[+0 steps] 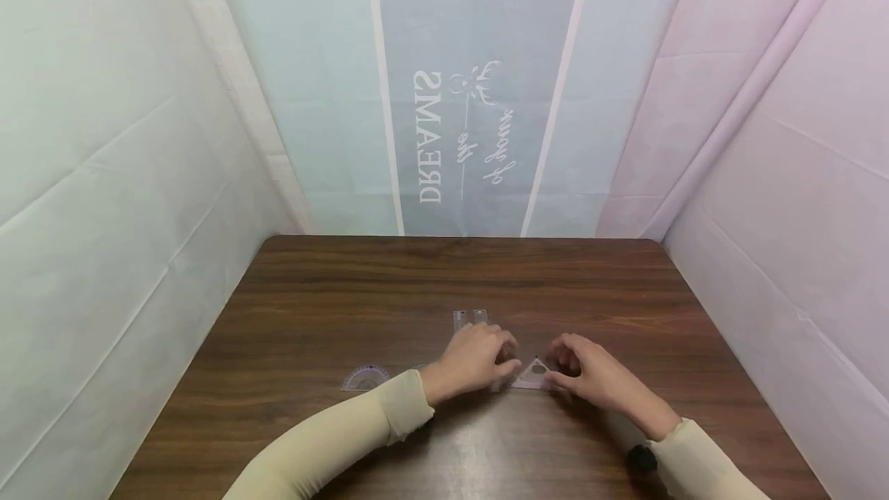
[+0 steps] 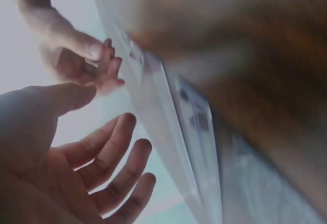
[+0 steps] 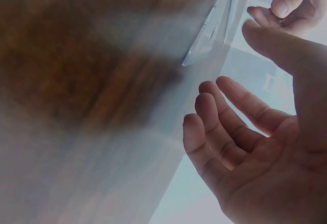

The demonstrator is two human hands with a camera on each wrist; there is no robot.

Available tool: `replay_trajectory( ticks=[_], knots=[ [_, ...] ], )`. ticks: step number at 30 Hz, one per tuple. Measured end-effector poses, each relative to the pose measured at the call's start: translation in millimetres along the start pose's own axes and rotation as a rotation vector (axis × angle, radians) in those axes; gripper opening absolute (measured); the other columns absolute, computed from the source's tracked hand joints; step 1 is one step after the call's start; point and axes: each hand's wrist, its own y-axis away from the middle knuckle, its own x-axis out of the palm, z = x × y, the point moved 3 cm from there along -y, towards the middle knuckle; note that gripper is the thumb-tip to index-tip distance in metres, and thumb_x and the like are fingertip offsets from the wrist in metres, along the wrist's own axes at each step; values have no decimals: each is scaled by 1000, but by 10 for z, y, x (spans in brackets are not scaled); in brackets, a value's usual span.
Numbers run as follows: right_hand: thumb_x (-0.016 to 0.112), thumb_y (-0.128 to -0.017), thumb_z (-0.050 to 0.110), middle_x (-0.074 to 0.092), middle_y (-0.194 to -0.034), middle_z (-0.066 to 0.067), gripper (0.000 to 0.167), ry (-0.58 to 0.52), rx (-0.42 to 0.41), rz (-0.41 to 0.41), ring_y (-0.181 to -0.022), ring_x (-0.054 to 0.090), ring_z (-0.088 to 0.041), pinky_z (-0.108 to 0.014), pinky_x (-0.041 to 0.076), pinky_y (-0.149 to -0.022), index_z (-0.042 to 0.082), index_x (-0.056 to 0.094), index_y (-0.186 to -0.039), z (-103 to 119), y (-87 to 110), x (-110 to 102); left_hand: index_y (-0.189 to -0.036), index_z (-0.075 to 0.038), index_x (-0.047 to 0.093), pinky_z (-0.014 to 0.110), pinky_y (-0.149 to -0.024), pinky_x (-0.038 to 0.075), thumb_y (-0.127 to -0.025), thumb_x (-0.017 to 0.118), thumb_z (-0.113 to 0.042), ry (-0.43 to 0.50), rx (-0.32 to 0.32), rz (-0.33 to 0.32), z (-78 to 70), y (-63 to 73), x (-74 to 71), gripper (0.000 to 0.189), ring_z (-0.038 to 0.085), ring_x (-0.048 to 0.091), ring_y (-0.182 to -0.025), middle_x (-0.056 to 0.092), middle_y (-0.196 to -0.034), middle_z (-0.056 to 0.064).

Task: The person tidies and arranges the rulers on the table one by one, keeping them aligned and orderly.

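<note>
A clear triangular set square [image 1: 532, 376] lies flat on the table between the two hands. My right hand [image 1: 603, 376] hovers at its right side, thumb near its corner, fingers loosely bent and holding nothing. In the right wrist view the set square [image 3: 207, 35] appears apart from those fingers. My left hand [image 1: 475, 357] is just to the left, above the table, with fingers relaxed and nothing in them. Clear rulers [image 1: 471, 318] stick out beyond it, their lower parts hidden by the hand. A clear protractor [image 1: 366, 379] lies farther left.
The brown wood-grain table [image 1: 333, 284] fills the lower middle, with its far edge against a pale printed curtain [image 1: 479, 37]. White fabric walls stand on both sides. A small black object [image 1: 642, 458] shows beside the right sleeve.
</note>
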Motion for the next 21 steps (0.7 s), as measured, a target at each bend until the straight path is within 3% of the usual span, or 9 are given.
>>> replay_trajectory(
  ticks=[4,9,15,21],
  knots=[
    [85,-96,32,66,-102,1,34,67,17,-45,-88,60,-15,-34,52,-74,11,69,-117,-3,-51,-51,-125,-22,77,32,-89,54,-103,72,-49,30,-50,-6,190,12,-109,35,11,66,-99,74,-110,-10],
    [83,-97,38,69,-120,-9,45,137,-27,-129,-110,66,-31,-54,56,-90,6,70,-125,-5,-118,-126,-131,-18,75,39,-94,55,-104,71,-49,28,-95,-57,450,34,-229,41,19,67,-109,73,-121,-3],
    [83,-97,35,66,-137,-18,55,149,-65,-208,-127,60,-44,-69,47,-102,2,66,-138,-51,-234,-206,-140,-14,70,49,-107,51,-104,67,-55,31,-182,-113,771,74,-343,54,29,63,-127,69,-137,5],
    [85,-95,33,59,-149,-26,63,181,-107,-285,-136,54,-51,-76,36,-109,1,62,-144,-164,-336,-263,-150,-14,62,53,-120,39,-104,57,-68,16,-294,-105,1088,139,-382,71,33,51,-145,58,-154,8]
  ],
)
